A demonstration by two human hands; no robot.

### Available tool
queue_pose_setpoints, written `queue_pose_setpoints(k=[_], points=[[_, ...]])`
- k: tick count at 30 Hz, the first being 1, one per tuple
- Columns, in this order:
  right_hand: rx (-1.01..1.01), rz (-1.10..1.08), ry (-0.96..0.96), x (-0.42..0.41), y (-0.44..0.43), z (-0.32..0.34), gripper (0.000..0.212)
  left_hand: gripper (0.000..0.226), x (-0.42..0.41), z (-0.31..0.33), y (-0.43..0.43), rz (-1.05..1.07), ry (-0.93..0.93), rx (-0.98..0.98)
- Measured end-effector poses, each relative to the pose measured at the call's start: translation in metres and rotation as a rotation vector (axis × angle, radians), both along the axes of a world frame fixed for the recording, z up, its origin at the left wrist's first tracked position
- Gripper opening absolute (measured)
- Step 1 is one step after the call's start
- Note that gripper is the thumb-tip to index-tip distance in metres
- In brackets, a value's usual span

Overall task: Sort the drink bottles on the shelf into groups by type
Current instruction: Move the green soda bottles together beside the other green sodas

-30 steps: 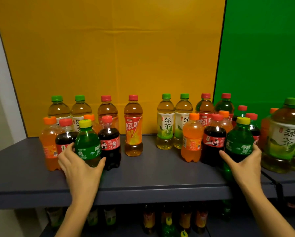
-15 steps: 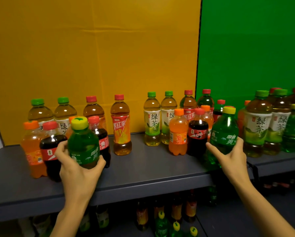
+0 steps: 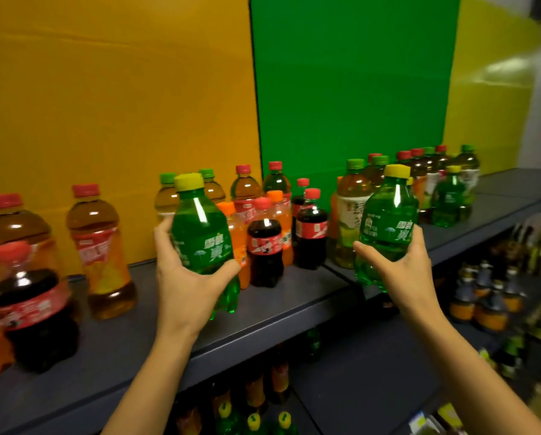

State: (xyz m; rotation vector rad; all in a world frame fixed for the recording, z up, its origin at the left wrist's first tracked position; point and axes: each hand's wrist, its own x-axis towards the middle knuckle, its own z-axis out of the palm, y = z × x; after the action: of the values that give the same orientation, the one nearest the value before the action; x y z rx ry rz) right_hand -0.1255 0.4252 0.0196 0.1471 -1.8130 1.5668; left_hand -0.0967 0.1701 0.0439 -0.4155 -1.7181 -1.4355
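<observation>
My left hand [image 3: 184, 277] grips a green soda bottle [image 3: 201, 233] with a yellow cap, lifted off the grey shelf [image 3: 278, 312]. My right hand [image 3: 404, 271] grips a second green soda bottle [image 3: 388, 224] of the same kind, held above the shelf's front edge. Between them stand dark cola bottles [image 3: 264, 246] with red caps, orange soda bottles [image 3: 281, 221] and amber tea bottles [image 3: 245, 196]. Another green soda bottle [image 3: 448, 199] stands farther right among tea bottles.
At the left stand a cola bottle [image 3: 30, 309] and a red-labelled tea bottle [image 3: 101, 246]. Yellow and green panels back the shelf. Lower shelves [image 3: 372, 372] hold more bottles. A seam [image 3: 341, 274] joins two shelf boards near my right hand.
Both hands have lifted their green bottles off the shelf and carried them to the right. The view has swung right, so the left bottles now sit at the frame's edge.
</observation>
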Motion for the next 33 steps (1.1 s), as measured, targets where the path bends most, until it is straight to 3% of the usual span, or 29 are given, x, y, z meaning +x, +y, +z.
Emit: queue_pose_setpoints(k=[6,13,17,19,24,33], points=[[0.013,-0.061,-0.012,-0.013,0.078,-0.010,0.055,0.071,-0.037,-0.016,0.091,-0.164,-0.092,0.034],[0.073,-0.082,-0.054,-0.046,0.190,-0.018,0.060,0.072,-0.075,-0.026,0.216,-0.205,-0.116,0.034],[0.083,-0.053,-0.068,-0.054,0.207,-0.022,0.062,0.072,-0.083,-0.025,0.241,-0.243,-0.118,0.034],[0.080,-0.085,-0.083,-0.081,0.323,-0.017,0.062,0.070,-0.121,-0.029,0.370,-0.225,-0.160,0.031],[0.110,-0.078,-0.066,-0.091,0.336,-0.019,0.063,0.068,-0.127,-0.030,0.388,-0.291,-0.167,0.072],[0.106,-0.084,-0.068,-0.155,0.442,-0.025,0.068,0.068,-0.200,-0.037,0.514,-0.368,-0.212,0.083]])
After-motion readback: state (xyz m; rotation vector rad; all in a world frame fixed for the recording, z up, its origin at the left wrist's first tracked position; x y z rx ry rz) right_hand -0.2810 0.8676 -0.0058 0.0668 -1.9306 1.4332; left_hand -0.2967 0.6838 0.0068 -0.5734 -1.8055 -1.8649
